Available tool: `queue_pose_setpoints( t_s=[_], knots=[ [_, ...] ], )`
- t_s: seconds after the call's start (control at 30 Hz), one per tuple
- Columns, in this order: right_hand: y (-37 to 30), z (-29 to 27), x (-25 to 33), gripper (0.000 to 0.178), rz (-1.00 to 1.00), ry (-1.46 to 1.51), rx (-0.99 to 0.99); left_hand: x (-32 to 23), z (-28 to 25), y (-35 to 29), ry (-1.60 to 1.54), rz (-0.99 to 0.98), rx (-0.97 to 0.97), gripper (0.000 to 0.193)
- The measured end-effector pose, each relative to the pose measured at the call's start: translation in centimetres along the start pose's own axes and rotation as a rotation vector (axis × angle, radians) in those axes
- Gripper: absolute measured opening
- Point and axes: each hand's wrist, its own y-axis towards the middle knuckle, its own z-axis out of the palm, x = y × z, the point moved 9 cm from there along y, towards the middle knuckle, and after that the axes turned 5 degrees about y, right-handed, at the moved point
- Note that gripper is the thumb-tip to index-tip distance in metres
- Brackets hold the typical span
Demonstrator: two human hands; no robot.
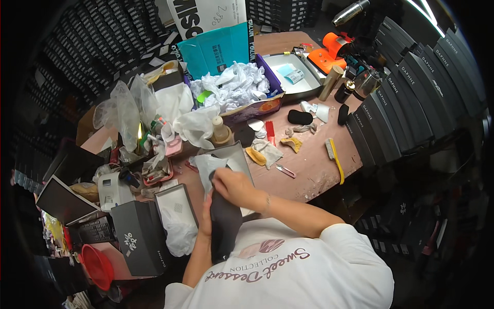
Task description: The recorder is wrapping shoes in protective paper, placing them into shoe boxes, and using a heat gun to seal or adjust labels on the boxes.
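A long dark grey item shaped like a boot shaft leans against my front, its lower end close to my shirt. My left hand supports its left side, most of the fingers hidden behind it. Closed over the upper end is my right hand, its fingers curled around the top edge. White tissue paper sticks up just beyond the right hand. Behind both hands lies an open shoebox part with a pale inside. A second grey-edged tray with thin white plastic stands to the left.
A purple carton full of crumpled white paper stands at the back. A yellow brush, yellow cloth scraps and small snips lie at right. Stacked dark shoeboxes line the right side; a dark box stands at left.
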Motion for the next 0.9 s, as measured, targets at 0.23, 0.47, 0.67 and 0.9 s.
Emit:
queue_pose_setpoints(
  t_s=[0.23,0.47,0.67,0.9],
  knots=[
    [1.7,0.7,-1.2,0.014,-0.027,0.027,0.001,-0.3,-1.5,-0.1,-0.011,0.054,-0.16,0.054],
    [0.8,2.3,2.0,0.012,-0.139,-0.012,0.161,-0.5,-2.6,-0.9,0.058,0.173,-0.059,0.06],
    [-2.2,4.2,4.0,0.01,-0.033,-0.087,0.544,-2.4,1.3,-0.8,-0.201,0.078,0.319,0.054],
    [-0.7,1.5,0.0,0.01,-0.112,-0.019,0.004,1.6,-3.8,0.2,-0.26,-0.046,-0.036,0.058]
  ],
)
